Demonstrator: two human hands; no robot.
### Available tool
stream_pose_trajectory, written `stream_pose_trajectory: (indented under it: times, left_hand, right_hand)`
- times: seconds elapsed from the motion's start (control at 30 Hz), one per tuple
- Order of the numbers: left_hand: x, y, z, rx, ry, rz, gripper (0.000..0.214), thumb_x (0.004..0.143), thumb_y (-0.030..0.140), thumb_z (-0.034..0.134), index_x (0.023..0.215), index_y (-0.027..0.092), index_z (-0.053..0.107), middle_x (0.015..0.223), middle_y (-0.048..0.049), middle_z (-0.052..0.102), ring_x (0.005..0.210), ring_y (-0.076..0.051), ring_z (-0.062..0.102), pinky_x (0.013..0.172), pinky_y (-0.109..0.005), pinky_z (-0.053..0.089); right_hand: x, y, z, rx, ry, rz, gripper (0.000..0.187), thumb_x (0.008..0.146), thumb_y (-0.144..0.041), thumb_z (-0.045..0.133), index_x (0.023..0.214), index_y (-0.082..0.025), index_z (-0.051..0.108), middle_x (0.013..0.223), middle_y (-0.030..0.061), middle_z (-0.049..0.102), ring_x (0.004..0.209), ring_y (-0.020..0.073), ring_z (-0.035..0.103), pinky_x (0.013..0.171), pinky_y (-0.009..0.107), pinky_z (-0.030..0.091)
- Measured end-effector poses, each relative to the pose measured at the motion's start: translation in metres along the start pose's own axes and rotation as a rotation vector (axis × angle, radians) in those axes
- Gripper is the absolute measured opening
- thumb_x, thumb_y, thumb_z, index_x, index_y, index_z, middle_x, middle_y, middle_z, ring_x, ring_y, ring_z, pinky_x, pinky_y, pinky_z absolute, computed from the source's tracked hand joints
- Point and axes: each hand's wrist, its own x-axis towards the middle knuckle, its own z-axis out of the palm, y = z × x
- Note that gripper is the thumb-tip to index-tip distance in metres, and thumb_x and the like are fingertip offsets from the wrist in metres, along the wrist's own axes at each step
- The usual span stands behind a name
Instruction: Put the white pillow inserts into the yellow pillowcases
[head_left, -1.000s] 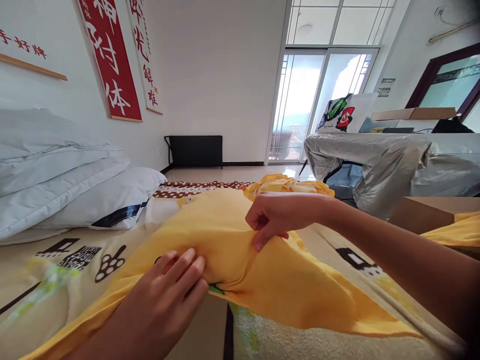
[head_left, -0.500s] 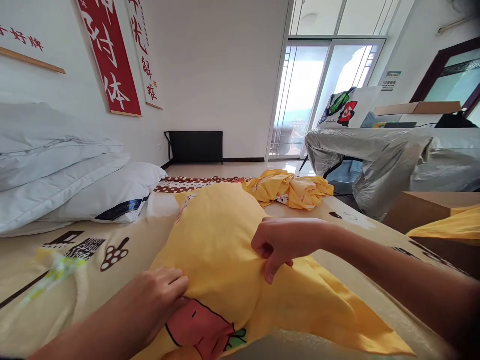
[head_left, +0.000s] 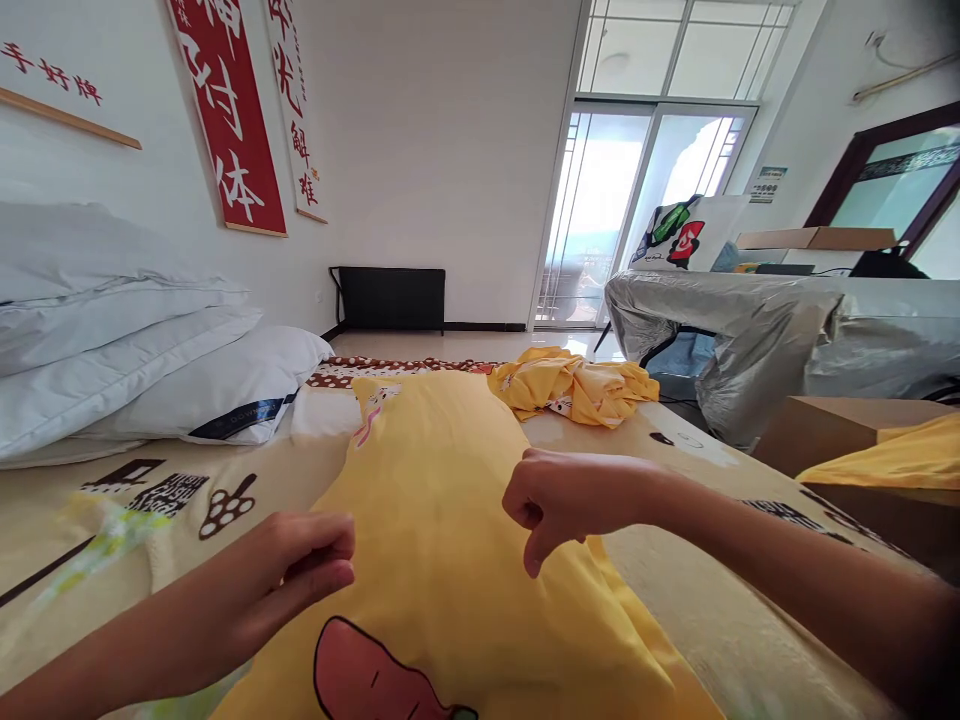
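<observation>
A yellow pillowcase [head_left: 442, 480] with a plump far part, as if a pillow is inside, stretches away from me across the bed. It has a red carrot-like print [head_left: 375, 672] at the near end and a small rabbit print at its far left corner. My left hand [head_left: 300, 570] is closed in a pinch at the left edge of the case. On the right side of it, my right hand [head_left: 544, 510] is closed too, knuckles up and thumb down, pinching the cloth. The fingertips of both hands are partly hidden.
White pillows [head_left: 150, 370] are stacked at the left. A crumpled yellow cloth [head_left: 577, 385] lies beyond the pillowcase on the patterned bed cover [head_left: 247, 470]. At the right stand a cardboard box [head_left: 817, 425] with yellow cloth on it and a table under silvery plastic [head_left: 757, 310].
The near part of the pillowcase has spread out flatter and its carrot print has shifted toward me. My left hand has risen slightly and turned; my right hand is nearly where it was.
</observation>
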Motion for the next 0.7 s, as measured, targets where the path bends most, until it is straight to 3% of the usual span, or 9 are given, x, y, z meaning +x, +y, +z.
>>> stream_pose_trajectory:
  times: [0.1, 0.2, 0.27, 0.37, 0.57, 0.7]
  left_hand:
    - [-0.001, 0.007, 0.007, 0.058, 0.047, 0.044, 0.033, 0.094, 0.04, 0.033, 0.074, 0.02, 0.049, 0.069, 0.0009, 0.054, 0.061, -0.012, 0.047, 0.057, -0.021, 0.038]
    - [0.005, 0.016, 0.033, 0.194, 0.015, 0.102, 0.017, 0.091, 0.034, 0.043, 0.091, 0.021, 0.055, 0.087, -0.0025, 0.06, 0.075, -0.017, 0.055, 0.067, -0.026, 0.043]
    - [0.014, 0.019, 0.053, 0.304, 0.017, 0.112, 0.021, 0.087, 0.028, 0.051, 0.107, 0.021, 0.053, 0.099, -0.0064, 0.06, 0.087, -0.022, 0.056, 0.075, -0.032, 0.044]
    - [0.029, 0.017, 0.07, 0.346, -0.006, 0.09, 0.016, 0.086, 0.021, 0.049, 0.102, 0.017, 0.053, 0.099, -0.0087, 0.059, 0.088, -0.024, 0.055, 0.074, -0.034, 0.044]
    - [0.041, 0.017, 0.062, 0.32, -0.058, 0.115, 0.018, 0.085, 0.007, 0.036, 0.081, 0.018, 0.05, 0.088, -0.0069, 0.06, 0.075, -0.02, 0.055, 0.064, -0.031, 0.04]
    - [0.038, 0.016, 0.052, 0.168, -0.055, 0.094, 0.014, 0.088, 0.015, 0.037, 0.081, 0.019, 0.049, 0.087, -0.0046, 0.059, 0.074, -0.019, 0.055, 0.063, -0.028, 0.039]
  right_hand:
    - [0.003, -0.006, 0.014, -0.188, 0.146, -0.049, 0.039, 0.074, -0.054, 0.066, 0.067, -0.017, 0.055, 0.063, -0.0023, 0.055, 0.058, 0.0105, 0.048, 0.053, 0.024, 0.028]
    - [0.011, -0.008, 0.044, -0.409, 0.212, -0.071, 0.04, 0.076, -0.051, 0.066, 0.09, -0.014, 0.061, 0.088, 0.0068, 0.063, 0.076, 0.0192, 0.057, 0.061, 0.028, 0.035]
    - [0.016, -0.008, 0.063, -0.499, 0.245, -0.084, 0.034, 0.079, -0.042, 0.066, 0.094, -0.012, 0.06, 0.092, 0.0099, 0.062, 0.08, 0.0224, 0.059, 0.065, 0.03, 0.038]
    - [0.017, -0.003, 0.079, -0.508, 0.276, -0.132, 0.012, 0.083, -0.021, 0.057, 0.091, -0.013, 0.058, 0.089, 0.0086, 0.062, 0.08, 0.0211, 0.059, 0.067, 0.03, 0.04]
    - [0.011, 0.0, 0.076, -0.5, 0.242, -0.197, 0.01, 0.08, -0.011, 0.049, 0.086, -0.015, 0.057, 0.081, 0.0057, 0.062, 0.072, 0.0182, 0.057, 0.067, 0.03, 0.039]
    - [0.006, -0.005, 0.071, -0.463, 0.285, -0.17, 0.012, 0.086, -0.016, 0.044, 0.085, -0.016, 0.057, 0.081, 0.006, 0.062, 0.07, 0.0173, 0.057, 0.068, 0.03, 0.038]
